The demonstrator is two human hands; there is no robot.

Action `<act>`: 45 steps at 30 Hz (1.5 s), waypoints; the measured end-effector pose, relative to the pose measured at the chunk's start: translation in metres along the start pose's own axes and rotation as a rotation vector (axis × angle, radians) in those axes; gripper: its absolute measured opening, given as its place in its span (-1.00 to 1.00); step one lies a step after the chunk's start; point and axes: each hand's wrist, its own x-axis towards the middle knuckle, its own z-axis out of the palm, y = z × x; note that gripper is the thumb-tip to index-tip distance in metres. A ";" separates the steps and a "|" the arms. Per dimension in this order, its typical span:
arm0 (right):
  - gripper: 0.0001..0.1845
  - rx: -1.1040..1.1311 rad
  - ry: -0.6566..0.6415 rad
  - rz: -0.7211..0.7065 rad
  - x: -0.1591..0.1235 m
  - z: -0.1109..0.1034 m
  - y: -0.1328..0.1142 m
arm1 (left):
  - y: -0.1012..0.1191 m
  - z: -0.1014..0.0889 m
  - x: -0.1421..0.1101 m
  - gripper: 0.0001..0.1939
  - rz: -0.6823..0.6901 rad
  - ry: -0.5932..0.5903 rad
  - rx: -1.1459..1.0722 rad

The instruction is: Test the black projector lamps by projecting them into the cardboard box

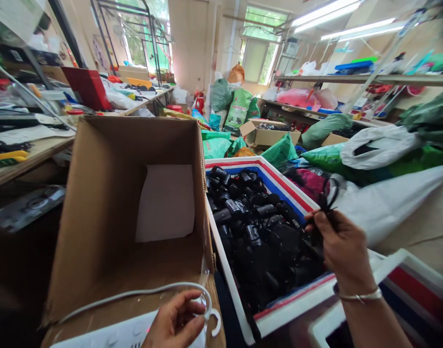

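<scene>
The right hand pinches a black looped cord (probably; it's thin against the clutter) above a striped crate of black coiled parts; the left hand grips a white cable by an open cardboard box.

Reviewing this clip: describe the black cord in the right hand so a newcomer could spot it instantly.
Find the open cardboard box at lower left, then the striped white bin to its right, heaped with chunky black cylinders. Above the bin's right edge, the braceleted right hand pinches a thin black cord. Its looping strands set it apart from the stubby pieces below.
</scene>
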 end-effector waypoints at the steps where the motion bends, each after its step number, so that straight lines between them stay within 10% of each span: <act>1: -0.71 0.067 0.004 0.012 -0.002 -0.001 -0.004 | 0.002 0.000 -0.001 -0.48 -0.006 -0.003 0.014; 9: -0.71 0.258 -0.275 0.086 -0.027 0.009 -0.024 | 0.012 0.024 0.011 -0.54 0.044 -0.097 0.208; 12: -0.71 0.497 -0.337 0.171 -0.036 0.014 -0.034 | 0.036 0.049 0.040 -0.51 0.325 -0.147 0.494; 16: -0.67 0.647 -0.467 0.246 -0.045 0.018 -0.041 | 0.067 0.092 0.097 -0.32 0.683 -0.451 0.927; 21: -0.70 0.740 -0.405 0.289 -0.048 0.003 -0.025 | 0.070 0.120 0.146 -0.55 0.657 -0.720 1.256; 27: -0.74 0.695 -0.157 0.331 -0.044 -0.010 0.008 | 0.080 0.113 0.160 -0.89 0.520 -0.621 1.275; 34: -0.71 0.924 -0.596 0.462 -0.074 0.003 -0.038 | 0.072 0.128 0.151 -0.79 0.377 -0.288 1.209; 39: -0.80 1.126 -0.281 0.328 -0.062 -0.031 -0.087 | 0.082 0.114 0.162 -0.55 0.299 -0.108 1.042; 45: -0.77 1.082 -0.090 0.346 -0.054 -0.030 -0.114 | 0.066 0.097 0.118 -0.38 0.272 -0.254 0.657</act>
